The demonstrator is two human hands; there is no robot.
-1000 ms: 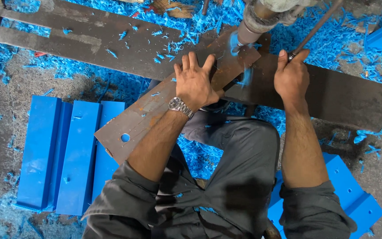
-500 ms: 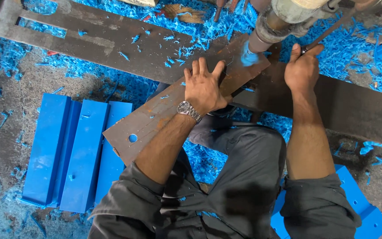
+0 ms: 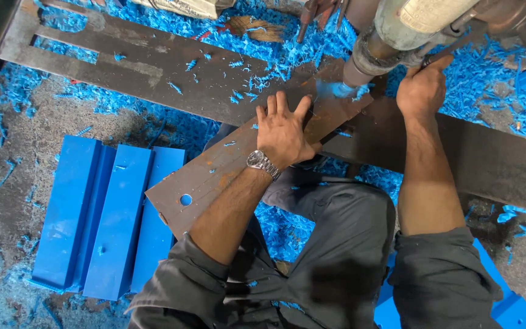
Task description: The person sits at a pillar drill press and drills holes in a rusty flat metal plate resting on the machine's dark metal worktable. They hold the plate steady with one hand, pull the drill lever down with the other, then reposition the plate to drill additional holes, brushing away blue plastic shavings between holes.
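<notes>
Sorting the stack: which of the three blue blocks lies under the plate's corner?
The rightmost blue block; the rusty plate overlaps it, the others lie clear.

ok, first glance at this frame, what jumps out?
The bright blue shavings strewn over the floor and the steel base, then the row of blue blocks lying at lower left. In the middle, the left hand lies flat on a rusty plate with a hole near its low end, under the drill head at top right. The right hand grips the drill's lever.
</notes>
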